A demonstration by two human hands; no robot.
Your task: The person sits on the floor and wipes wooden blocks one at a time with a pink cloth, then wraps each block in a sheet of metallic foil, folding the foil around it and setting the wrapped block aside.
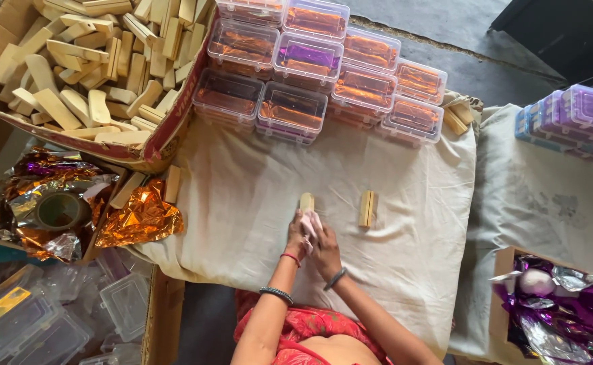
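My left hand (296, 238) and my right hand (325, 251) meet over a cream cloth (242, 203) that covers the work surface. Together they hold a small pale wooden block (306, 201), whose far end sticks out beyond the fingers. A pink piece of cloth or paper (312, 224) is pressed between the hands against the block. A second wooden block (368, 208) lies loose on the cloth, a little to the right of my hands. The left wrist carries a red thread and a dark bangle.
A cardboard box (168, 132) of several wooden blocks stands at the upper left. Clear plastic boxes (310, 61) with orange and purple foil are stacked at the top. Purple-lidded boxes (580, 115) stand right, crumpled orange foil (141, 216) and a tape roll (60, 211) lie left, purple foil (566, 304) lower right.
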